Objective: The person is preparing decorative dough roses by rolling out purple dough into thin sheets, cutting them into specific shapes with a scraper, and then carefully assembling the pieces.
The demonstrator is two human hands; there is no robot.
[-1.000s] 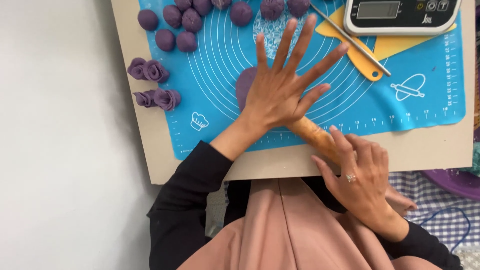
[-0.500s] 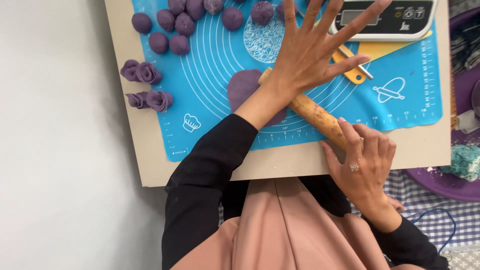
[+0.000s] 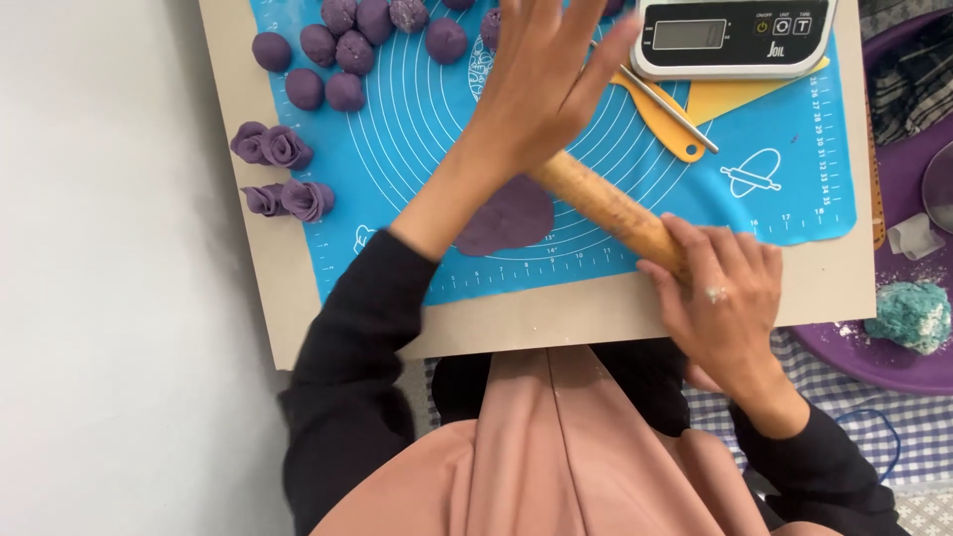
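A wooden rolling pin [image 3: 608,210] lies slantwise across a blue silicone baking mat [image 3: 397,149], its far end under the left hand and its near end under the right, and it rests on the upper right edge of a flattened piece of purple dough [image 3: 508,215] near the mat's front edge. The left hand [image 3: 541,84] presses down on the pin's far end with the palm, its fingers stretched out flat and slightly apart, gripping nothing. The right hand [image 3: 723,293] lies over the near end of the pin, its fingers curled loosely down over the wood, a ring on one finger. Both arms wear black sleeves, above a pink apron-like garment. The mat lies on a beige board [image 3: 556,318] set on a pale surface. At the mat's far left corner sits a cluster of purple dough balls [image 3: 338,50], and just off the mat's left edge on the board lie shaped purple dough rosettes [image 3: 283,171], in two pairs. Beyond the left hand, at the mat's far right, stands a white digital kitchen scale [image 3: 733,35]; just beside it lie a yellow plastic scraper [image 3: 675,124] and a thin metal rod [image 3: 660,99] crossing it. To the right of the board, on a purple tray [image 3: 884,362] over a blue checked cloth [image 3: 854,417], rests a blue-and-white crumbly lump [image 3: 911,313].
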